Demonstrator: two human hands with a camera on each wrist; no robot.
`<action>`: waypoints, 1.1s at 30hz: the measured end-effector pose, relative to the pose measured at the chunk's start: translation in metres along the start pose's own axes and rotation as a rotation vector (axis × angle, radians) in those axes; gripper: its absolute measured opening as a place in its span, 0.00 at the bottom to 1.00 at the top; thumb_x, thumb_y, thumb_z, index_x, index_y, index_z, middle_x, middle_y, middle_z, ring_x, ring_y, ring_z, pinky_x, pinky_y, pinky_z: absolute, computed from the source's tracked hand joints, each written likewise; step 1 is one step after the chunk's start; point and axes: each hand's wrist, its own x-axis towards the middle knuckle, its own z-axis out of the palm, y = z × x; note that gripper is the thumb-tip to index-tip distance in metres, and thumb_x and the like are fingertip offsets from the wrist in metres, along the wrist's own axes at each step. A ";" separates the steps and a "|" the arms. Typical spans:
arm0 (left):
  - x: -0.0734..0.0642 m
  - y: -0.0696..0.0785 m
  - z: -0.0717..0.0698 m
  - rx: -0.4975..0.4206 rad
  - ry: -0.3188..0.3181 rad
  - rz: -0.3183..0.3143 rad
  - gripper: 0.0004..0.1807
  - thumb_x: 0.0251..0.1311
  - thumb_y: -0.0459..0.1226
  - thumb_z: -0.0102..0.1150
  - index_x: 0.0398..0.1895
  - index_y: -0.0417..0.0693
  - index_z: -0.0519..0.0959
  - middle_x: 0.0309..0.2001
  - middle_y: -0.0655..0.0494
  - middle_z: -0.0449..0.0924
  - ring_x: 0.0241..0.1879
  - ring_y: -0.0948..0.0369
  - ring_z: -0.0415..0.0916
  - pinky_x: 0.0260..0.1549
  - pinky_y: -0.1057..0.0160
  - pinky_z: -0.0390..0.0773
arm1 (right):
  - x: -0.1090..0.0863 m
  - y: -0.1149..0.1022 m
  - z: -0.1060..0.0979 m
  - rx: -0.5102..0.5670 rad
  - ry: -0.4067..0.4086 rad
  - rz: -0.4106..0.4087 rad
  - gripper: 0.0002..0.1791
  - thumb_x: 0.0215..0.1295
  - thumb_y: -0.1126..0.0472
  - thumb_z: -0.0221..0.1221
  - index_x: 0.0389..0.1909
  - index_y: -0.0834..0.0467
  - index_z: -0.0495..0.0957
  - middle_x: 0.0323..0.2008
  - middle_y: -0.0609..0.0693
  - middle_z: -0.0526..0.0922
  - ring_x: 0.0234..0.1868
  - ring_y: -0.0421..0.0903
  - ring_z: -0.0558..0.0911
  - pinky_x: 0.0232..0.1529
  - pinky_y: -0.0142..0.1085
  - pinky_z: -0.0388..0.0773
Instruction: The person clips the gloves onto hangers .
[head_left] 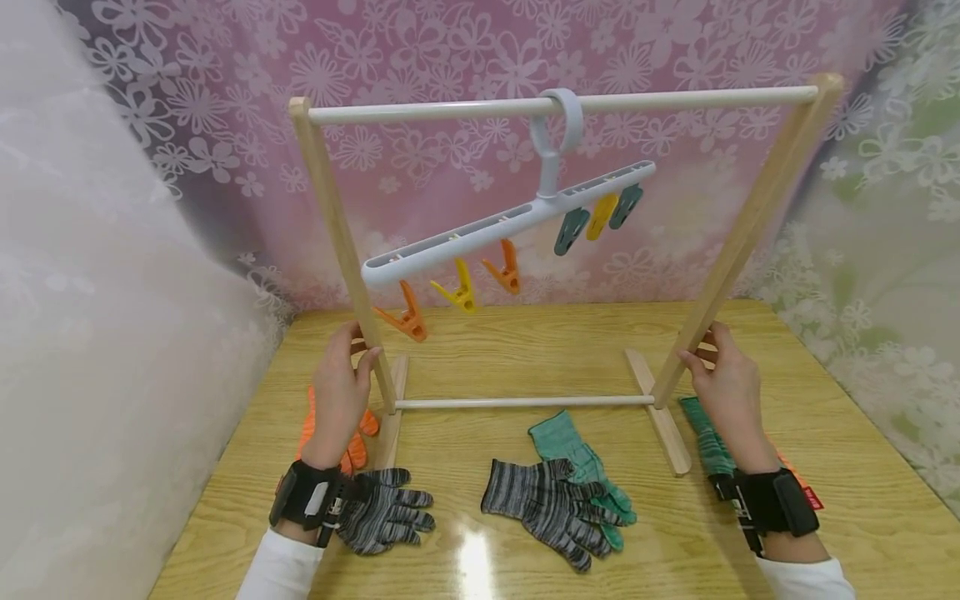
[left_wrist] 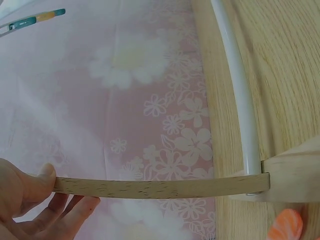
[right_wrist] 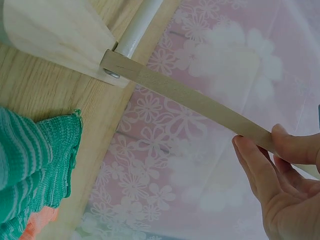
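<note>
A wooden rack [head_left: 750, 225] with white crossbars stands upright on the table. My left hand [head_left: 341, 392] grips its left post [left_wrist: 150, 188] low down, thumb on one side and fingers on the other. On the other side, my right hand [head_left: 726, 387] pinches the right post [right_wrist: 195, 102] the same way. From the top bar [head_left: 450, 110] hangs a pale grey clip hanger [head_left: 480, 233], tilted in view, its left end lower. Orange clips [head_left: 408, 315], yellow clips [head_left: 461, 287] and dark green clips [head_left: 572, 232] dangle beneath it.
On the table [head_left: 525, 350] lie a grey striped glove [head_left: 386, 508] at left, another grey striped glove [head_left: 555, 508] over a green glove [head_left: 573, 446] in the middle, and a green striped glove [right_wrist: 50, 155] at right. Orange gloves [head_left: 356, 454] show beside my wrists. A flowered curtain [head_left: 450, 50] stands behind.
</note>
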 end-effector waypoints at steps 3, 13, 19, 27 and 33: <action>0.000 -0.001 0.001 -0.004 0.000 0.000 0.21 0.66 0.32 0.64 0.59 0.36 0.74 0.50 0.38 0.79 0.48 0.43 0.82 0.34 0.45 0.84 | 0.001 0.001 0.001 0.004 -0.003 0.006 0.27 0.67 0.71 0.64 0.65 0.68 0.68 0.53 0.72 0.79 0.46 0.71 0.84 0.40 0.62 0.82; 0.006 -0.002 0.004 0.004 0.000 -0.011 0.21 0.66 0.32 0.64 0.60 0.35 0.73 0.51 0.37 0.79 0.49 0.42 0.81 0.36 0.44 0.83 | 0.006 0.001 0.004 0.020 -0.010 0.002 0.28 0.67 0.71 0.64 0.66 0.70 0.67 0.53 0.73 0.79 0.47 0.70 0.84 0.41 0.60 0.82; 0.009 -0.002 0.006 0.008 -0.021 -0.037 0.21 0.68 0.32 0.62 0.61 0.35 0.72 0.51 0.37 0.78 0.51 0.42 0.81 0.40 0.44 0.83 | 0.010 0.003 0.007 0.032 -0.020 0.011 0.28 0.68 0.72 0.63 0.66 0.70 0.67 0.54 0.74 0.78 0.48 0.70 0.84 0.41 0.60 0.82; 0.011 -0.005 0.008 -0.001 -0.032 -0.044 0.21 0.70 0.33 0.60 0.63 0.37 0.72 0.52 0.38 0.77 0.51 0.42 0.80 0.39 0.44 0.82 | 0.015 0.004 0.012 0.040 -0.018 0.029 0.26 0.69 0.72 0.61 0.66 0.69 0.66 0.55 0.73 0.78 0.49 0.70 0.83 0.42 0.61 0.82; 0.014 -0.011 0.010 -0.020 -0.016 -0.039 0.22 0.68 0.31 0.62 0.63 0.36 0.72 0.52 0.37 0.77 0.49 0.41 0.81 0.39 0.43 0.82 | 0.018 0.005 0.016 0.053 -0.034 0.036 0.26 0.70 0.71 0.60 0.66 0.68 0.66 0.56 0.73 0.77 0.51 0.71 0.82 0.41 0.64 0.82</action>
